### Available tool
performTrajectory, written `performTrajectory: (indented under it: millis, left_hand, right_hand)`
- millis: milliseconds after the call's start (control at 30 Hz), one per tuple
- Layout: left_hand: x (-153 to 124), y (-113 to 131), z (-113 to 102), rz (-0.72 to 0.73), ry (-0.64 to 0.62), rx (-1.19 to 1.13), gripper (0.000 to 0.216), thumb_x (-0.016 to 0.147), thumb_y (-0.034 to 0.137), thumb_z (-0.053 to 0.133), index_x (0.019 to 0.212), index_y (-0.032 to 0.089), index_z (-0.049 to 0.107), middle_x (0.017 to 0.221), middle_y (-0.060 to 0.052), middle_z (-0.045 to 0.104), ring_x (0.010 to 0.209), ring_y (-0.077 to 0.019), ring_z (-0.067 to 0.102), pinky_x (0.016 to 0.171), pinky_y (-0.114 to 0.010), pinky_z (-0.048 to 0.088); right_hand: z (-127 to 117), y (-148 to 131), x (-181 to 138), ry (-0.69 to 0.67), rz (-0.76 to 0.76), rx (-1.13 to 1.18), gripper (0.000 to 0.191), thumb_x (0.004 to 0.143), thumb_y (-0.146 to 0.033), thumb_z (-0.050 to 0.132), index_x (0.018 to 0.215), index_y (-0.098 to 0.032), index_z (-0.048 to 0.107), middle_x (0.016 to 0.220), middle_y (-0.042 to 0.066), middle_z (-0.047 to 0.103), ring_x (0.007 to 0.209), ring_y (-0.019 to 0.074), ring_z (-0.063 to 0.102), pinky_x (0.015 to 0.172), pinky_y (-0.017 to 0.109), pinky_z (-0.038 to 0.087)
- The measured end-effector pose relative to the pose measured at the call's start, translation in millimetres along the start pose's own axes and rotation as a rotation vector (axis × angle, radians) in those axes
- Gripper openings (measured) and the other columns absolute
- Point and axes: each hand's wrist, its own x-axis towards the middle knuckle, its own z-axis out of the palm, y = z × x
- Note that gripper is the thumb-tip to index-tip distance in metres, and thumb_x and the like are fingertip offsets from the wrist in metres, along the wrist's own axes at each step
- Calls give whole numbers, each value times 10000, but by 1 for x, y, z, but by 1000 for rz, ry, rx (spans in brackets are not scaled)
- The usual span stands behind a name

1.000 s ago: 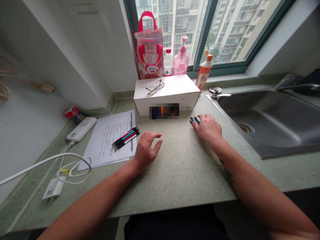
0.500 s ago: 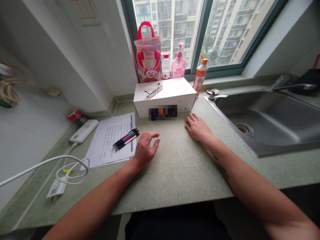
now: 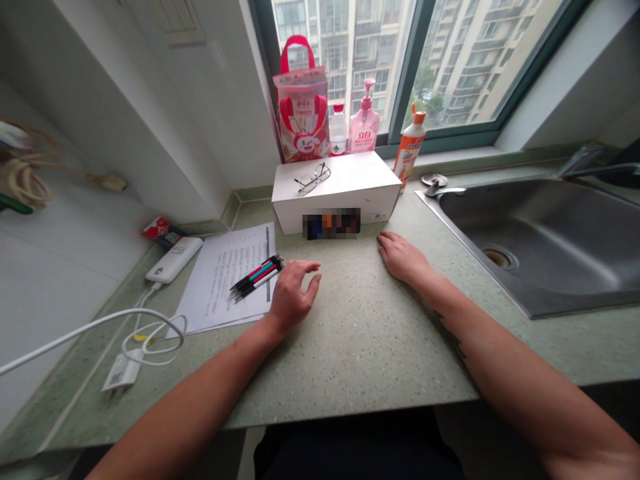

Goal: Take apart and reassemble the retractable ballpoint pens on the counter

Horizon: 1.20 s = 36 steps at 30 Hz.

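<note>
My left hand (image 3: 295, 293) rests on the green counter (image 3: 345, 353), thumb and index finger apart in a loose curve with nothing between them. Just to its left several pens (image 3: 257, 277) lie in a bundle on printed sheets of paper (image 3: 217, 267). Palm down on the counter, my right hand (image 3: 404, 258) lies flat and holds nothing, its fingers closer together. In front of it stands a white box (image 3: 340, 180), apart from the fingertips. A pair of glasses (image 3: 314, 180) sits on the box's lid.
A power bank (image 3: 174, 260) with a white cable (image 3: 150, 313) and a charger (image 3: 123, 370) are at the left. Behind the box stand a pink bag (image 3: 303, 123), a water bottle (image 3: 338, 133), a pump bottle (image 3: 364, 127) and an orange-capped bottle (image 3: 410, 147). A steel sink (image 3: 545, 280) is at the right.
The fingers of my right hand have drawn closer together on the counter. My left hand keeps its pose. The view has shifted slightly, so the counter's things appear further right.
</note>
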Motion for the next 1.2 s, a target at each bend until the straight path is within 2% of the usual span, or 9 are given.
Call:
performTrajectory:
  millis: [167, 300, 467, 567, 700, 1100, 1200]
  left_hand:
    - [9, -14, -9, -32, -58, 237, 249, 924, 192, 588, 1170, 156, 593, 1056, -114, 687, 945, -252, 629, 884, -421, 512]
    - [16, -29, -28, -117, -136, 569, 343, 896, 209, 566, 1231, 138, 595, 1118, -178, 691, 982, -321, 638, 846, -450, 499]
    - [17, -40, -52, -375, -424, 904, 295, 913, 131, 388, 1023, 106, 661, 922, -208, 711, 827, -337, 665, 739, -452, 491]
    - [16, -42, -57, -410, -534, 954, 320, 898, 93, 363, 950, 104, 679, 891, -207, 711, 785, -324, 670, 696, -430, 490]
    - [17, -43, -57, -384, -543, 983, 330, 900, 78, 366, 941, 117, 692, 899, -189, 698, 811, -319, 675, 675, -409, 491]
    - [22, -40, -57, -413, -562, 957, 268, 946, 120, 456, 901, 132, 720, 890, -160, 668, 832, -340, 654, 661, -406, 477]
    - [25, -35, -58, -381, -470, 963, 288, 966, 132, 445, 951, 145, 732, 883, -143, 666, 817, -320, 644, 652, -393, 480]
  right_hand:
    - [-6, -4, -1, -9, 3, -10, 500, 993, -247, 319, 1379, -57, 574, 1446, 195, 551, 1330, 287, 516, 1137, 403, 377]
    - [-8, -6, -4, -8, 16, -19, 501, 989, -260, 337, 1391, -55, 556, 1471, 206, 525, 1352, 319, 487, 1135, 481, 363]
    - [-13, -15, -10, 31, 1, -67, 496, 978, -271, 363, 1401, -85, 545, 1501, 183, 500, 1385, 326, 453, 1154, 539, 325]
    - [-18, -24, -14, 60, -31, -63, 490, 967, -264, 384, 1386, -81, 560, 1493, 189, 507, 1381, 327, 457, 1160, 535, 321]
    - [-25, -36, -18, 74, -85, -26, 473, 967, -262, 405, 1359, -69, 584, 1476, 193, 521, 1373, 330, 466, 1168, 524, 313]
    - [-35, -68, -28, 68, -265, 73, 362, 969, -220, 484, 1280, -140, 651, 1391, 157, 605, 1296, 316, 536, 1140, 524, 362]
    - [-36, -72, -30, 103, -302, 125, 331, 986, -222, 491, 1268, -165, 655, 1345, 135, 639, 1250, 300, 571, 1091, 512, 423]
